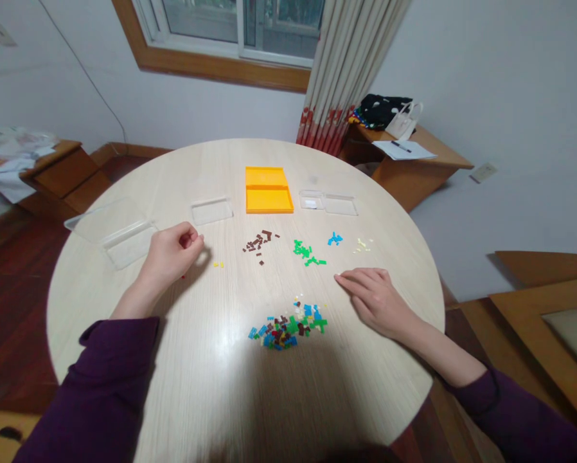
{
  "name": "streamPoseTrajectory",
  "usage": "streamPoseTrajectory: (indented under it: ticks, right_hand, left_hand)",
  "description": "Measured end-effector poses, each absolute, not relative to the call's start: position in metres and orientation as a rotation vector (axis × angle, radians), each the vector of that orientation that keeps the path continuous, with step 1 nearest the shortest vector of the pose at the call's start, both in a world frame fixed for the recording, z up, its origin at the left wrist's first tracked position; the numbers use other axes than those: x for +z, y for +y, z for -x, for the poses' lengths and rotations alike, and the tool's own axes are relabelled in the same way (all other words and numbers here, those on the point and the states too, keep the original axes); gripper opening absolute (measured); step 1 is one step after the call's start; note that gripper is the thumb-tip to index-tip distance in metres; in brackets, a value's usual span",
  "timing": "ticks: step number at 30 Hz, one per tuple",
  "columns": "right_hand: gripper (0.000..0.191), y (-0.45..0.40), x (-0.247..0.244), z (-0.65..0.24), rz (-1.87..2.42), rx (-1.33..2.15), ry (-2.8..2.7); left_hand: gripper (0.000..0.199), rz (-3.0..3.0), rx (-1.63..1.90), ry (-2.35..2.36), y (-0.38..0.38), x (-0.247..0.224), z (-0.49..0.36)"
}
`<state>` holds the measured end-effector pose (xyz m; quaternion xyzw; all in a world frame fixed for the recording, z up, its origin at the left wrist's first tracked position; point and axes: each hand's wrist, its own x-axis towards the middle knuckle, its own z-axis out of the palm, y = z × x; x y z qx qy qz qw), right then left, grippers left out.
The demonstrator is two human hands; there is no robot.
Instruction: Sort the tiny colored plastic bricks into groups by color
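Observation:
My left hand hovers over the table's left side, fingers curled into a pinch; whatever lies between them is hidden. Just below it a small red brick shows, with two yellow bricks to its right. On the right, my right hand rests low at the tabletop, thumb and fingertips pressed together; anything in them is too small to name. Between the hands lies a mixed pile of tiny building bricks. Beyond it are sorted groups: brown bricks, green bricks, blue bricks and pale yellow bricks.
Along the far part of the round table stand an open orange case, a clear tray, an open small clear box and a larger open clear box. A side desk holds paper and bags.

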<state>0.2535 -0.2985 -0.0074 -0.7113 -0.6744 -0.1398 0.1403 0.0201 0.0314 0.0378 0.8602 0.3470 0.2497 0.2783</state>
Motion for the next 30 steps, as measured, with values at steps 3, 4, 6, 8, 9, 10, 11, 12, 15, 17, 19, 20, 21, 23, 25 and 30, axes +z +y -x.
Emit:
streamPoseTrajectory:
  ticks: [3, 4, 6, 8, 9, 10, 11, 12, 15, 17, 19, 20, 21, 23, 25, 30]
  right_hand:
    - [0.039, -0.308, -0.011, -0.282, 2.156, -0.593, -1.824]
    - [0.038, -0.309, -0.010, -0.289, 2.182, -0.641, -1.785]
    - [0.036, -0.309, -0.007, -0.300, 2.219, -0.726, -1.723]
    - [0.032, -0.307, -0.002, -0.301, 2.237, -0.814, -1.682]
    - [0.031, -0.306, 0.001, -0.299, 2.240, -0.858, -1.667]
    - [0.029, -0.306, 0.004, -0.295, 2.236, -0.888, -1.657]
    - [0.029, -0.305, 0.006, -0.289, 2.223, -0.894, -1.654]
    - [0.029, -0.305, 0.008, -0.281, 2.197, -0.867, -1.666]
    - [0.037, -0.304, 0.010, -0.251, 2.027, -0.606, -1.803]
    - [0.043, -0.303, 0.010, -0.231, 1.892, -0.420, -1.923]
    - [0.045, -0.301, 0.009, -0.216, 1.815, -0.300, -1.986]
    - [0.045, -0.300, 0.008, -0.212, 1.798, -0.269, -1.997]
    - [0.044, -0.299, 0.008, -0.209, 1.789, -0.253, -1.999]
    - [0.042, -0.299, 0.006, -0.208, 1.782, -0.254, -1.995]
    - [0.042, -0.299, 0.004, -0.211, 1.796, -0.256, -1.992]
    - [0.040, -0.285, 0.003, -0.220, 1.897, -0.229, -1.987]
  left_hand:
    - [0.018, -2.314, 0.664, 0.925, 0.031, 0.038, -0.021]
    - [0.018, -2.312, 0.660, 0.926, 0.031, 0.038, -0.021]
    - [0.018, -2.306, 0.657, 0.930, 0.031, 0.037, -0.021]
    - [0.018, -2.306, 0.665, 0.929, 0.031, 0.037, -0.020]
    - [0.018, -2.308, 0.668, 0.927, 0.031, 0.037, -0.020]
    - [0.018, -2.311, 0.668, 0.927, 0.031, 0.037, -0.020]
    - [0.018, -2.313, 0.667, 0.927, 0.031, 0.037, -0.020]
    - [0.018, -2.314, 0.663, 0.927, 0.031, 0.037, -0.020]
    - [0.019, -2.315, 0.662, 0.924, 0.031, 0.037, -0.020]
    - [0.019, -2.313, 0.668, 0.919, 0.031, 0.037, -0.020]
    - [0.018, -2.310, 0.673, 0.923, 0.032, 0.037, -0.020]
    - [0.018, -2.309, 0.674, 0.927, 0.032, 0.037, -0.020]
    - [0.018, -2.308, 0.675, 0.932, 0.032, 0.037, -0.020]
    - [0.017, -2.303, 0.678, 0.939, 0.032, 0.037, -0.019]
    - [0.018, -2.301, 0.684, 0.939, 0.032, 0.038, -0.019]
    - [0.017, -2.300, 0.688, 0.940, 0.033, 0.038, -0.019]
